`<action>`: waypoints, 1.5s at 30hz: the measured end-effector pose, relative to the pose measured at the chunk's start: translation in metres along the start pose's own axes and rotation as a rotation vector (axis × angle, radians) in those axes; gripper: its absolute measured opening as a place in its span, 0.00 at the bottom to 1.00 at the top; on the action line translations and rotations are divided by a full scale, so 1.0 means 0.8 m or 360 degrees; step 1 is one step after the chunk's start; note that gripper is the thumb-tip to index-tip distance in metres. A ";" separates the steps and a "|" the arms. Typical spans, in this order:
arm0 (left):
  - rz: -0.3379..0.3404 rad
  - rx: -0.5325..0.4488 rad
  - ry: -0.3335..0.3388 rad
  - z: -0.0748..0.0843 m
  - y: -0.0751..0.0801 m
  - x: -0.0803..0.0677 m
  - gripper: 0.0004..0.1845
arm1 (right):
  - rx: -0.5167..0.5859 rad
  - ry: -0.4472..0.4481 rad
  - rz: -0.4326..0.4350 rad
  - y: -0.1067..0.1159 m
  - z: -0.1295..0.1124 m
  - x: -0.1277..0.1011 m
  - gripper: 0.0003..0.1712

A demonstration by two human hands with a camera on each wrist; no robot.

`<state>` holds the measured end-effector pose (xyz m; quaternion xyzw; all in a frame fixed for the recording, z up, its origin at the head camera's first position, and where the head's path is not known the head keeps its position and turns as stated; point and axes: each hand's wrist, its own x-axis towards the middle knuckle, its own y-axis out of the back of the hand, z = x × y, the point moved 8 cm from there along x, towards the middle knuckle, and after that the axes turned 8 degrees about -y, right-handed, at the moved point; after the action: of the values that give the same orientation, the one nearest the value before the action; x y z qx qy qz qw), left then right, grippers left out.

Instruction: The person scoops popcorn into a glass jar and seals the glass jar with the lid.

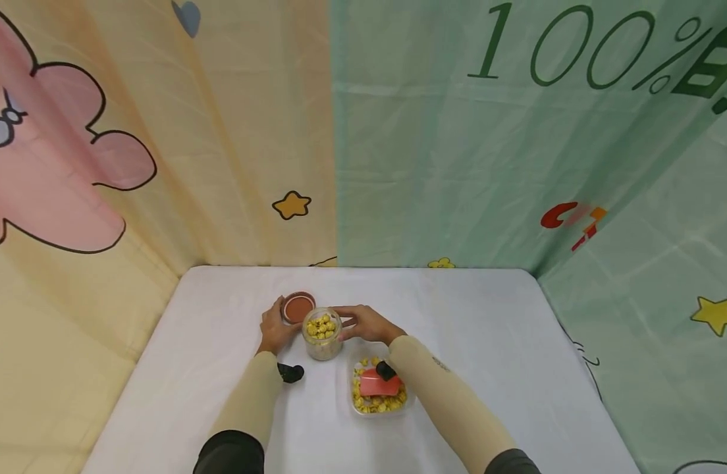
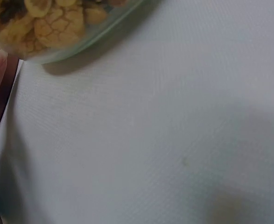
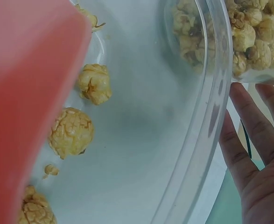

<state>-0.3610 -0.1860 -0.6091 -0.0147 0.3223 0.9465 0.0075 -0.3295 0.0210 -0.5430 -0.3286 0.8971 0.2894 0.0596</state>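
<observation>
At tabletop (image 1: 458, 309) centre: open jar (image 1: 323, 334) of popcorn. Right hand (image 1: 366, 322) flat-fingered against its right side; left hand (image 1: 274, 329) behind-left, fingers curled round red lid (image 1: 298, 307). Risk: a nudge tips the uncapped jar, spilling popcorn

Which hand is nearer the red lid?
Left. The left hand touches the red lid; the right hand is beyond the jar, away from the lid.
</observation>
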 end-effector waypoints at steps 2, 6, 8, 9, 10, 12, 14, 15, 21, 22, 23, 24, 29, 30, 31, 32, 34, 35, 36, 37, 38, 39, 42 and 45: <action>0.0004 0.0040 0.0002 -0.002 -0.001 0.001 0.47 | 0.0005 0.0003 0.0000 -0.001 0.000 -0.001 0.39; 0.0015 0.0071 0.0009 -0.001 -0.001 0.001 0.45 | -0.0003 0.0014 -0.0004 -0.002 -0.001 -0.002 0.39; 0.0034 0.0054 -0.0007 0.003 0.001 0.000 0.45 | -0.0012 0.0009 0.0004 -0.001 -0.002 -0.001 0.39; 0.0045 0.0040 -0.0019 0.004 0.001 0.000 0.45 | -0.0014 0.0006 0.0009 -0.001 -0.001 0.000 0.39; 0.0053 0.0039 -0.0037 0.005 0.002 0.001 0.45 | -0.0015 -0.0002 0.0013 0.000 -0.001 0.000 0.39; 0.0081 0.0041 -0.0067 0.007 0.003 0.000 0.46 | -0.0018 -0.0024 0.0014 0.000 0.001 0.002 0.40; 0.0097 0.0021 -0.0073 0.005 0.003 -0.001 0.46 | -0.0016 -0.0041 0.0008 0.001 0.003 0.003 0.40; 0.0098 0.0000 -0.0067 0.003 0.002 0.000 0.46 | -0.0020 -0.0043 0.0007 0.001 0.004 0.004 0.40; 0.0057 -0.0100 -0.0005 -0.006 0.006 -0.006 0.46 | -0.0007 -0.0025 0.0007 -0.001 0.003 0.004 0.40; 0.0046 -0.0103 0.0009 -0.006 0.007 -0.008 0.47 | 0.0002 -0.0022 0.0006 -0.001 0.003 0.004 0.39; 0.0037 -0.0102 0.0020 -0.007 0.008 -0.010 0.47 | 0.0006 -0.0021 0.0005 -0.001 0.004 0.004 0.39; 0.0030 -0.0103 0.0027 -0.006 0.011 -0.013 0.48 | 0.0007 -0.0022 0.0001 -0.001 0.005 0.004 0.39; 0.0057 -0.0116 0.0028 -0.010 0.024 -0.023 0.48 | 0.0019 0.0011 0.0007 0.000 0.005 0.004 0.39; 0.0064 -0.0125 0.0026 -0.010 0.027 -0.024 0.49 | 0.0016 0.0019 0.0008 0.001 0.006 0.004 0.39; 0.0068 -0.0130 0.0024 -0.011 0.030 -0.026 0.49 | 0.0019 0.0022 0.0008 0.001 0.006 0.004 0.39; 0.0066 -0.0134 0.0025 -0.012 0.031 -0.027 0.49 | 0.0020 0.0019 0.0004 0.000 0.005 0.004 0.39; 0.0058 -0.0143 0.0031 -0.013 0.035 -0.032 0.50 | 0.0016 0.0012 0.0001 0.000 0.006 0.004 0.39; 0.0056 -0.0145 0.0033 -0.012 0.037 -0.034 0.51 | 0.0010 0.0010 -0.0001 -0.001 0.006 0.004 0.39; 0.0057 -0.0143 0.0034 -0.012 0.039 -0.037 0.51 | 0.0004 0.0009 -0.0002 -0.001 0.006 0.004 0.40; 0.0060 -0.0142 0.0026 -0.010 0.042 -0.039 0.51 | -0.0004 0.0009 -0.0001 -0.001 0.005 0.004 0.40; 0.0069 -0.0143 0.0022 -0.008 0.044 -0.042 0.51 | -0.0013 0.0011 0.0001 -0.001 0.005 0.004 0.40; 0.0078 -0.0148 0.0011 -0.006 0.047 -0.044 0.51 | -0.0018 0.0013 0.0004 0.000 0.004 0.004 0.40; 0.0106 -0.0163 0.0000 0.000 0.053 -0.050 0.50 | -0.0038 0.0013 0.0008 0.000 0.002 0.003 0.40; 0.0111 -0.0202 -0.0005 0.005 0.057 -0.055 0.50 | -0.0038 0.0011 0.0010 0.001 0.002 0.003 0.40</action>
<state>-0.3182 -0.2198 -0.5766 -0.0024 0.2619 0.9647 -0.0258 -0.3321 0.0213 -0.5448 -0.3276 0.8948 0.2990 0.0517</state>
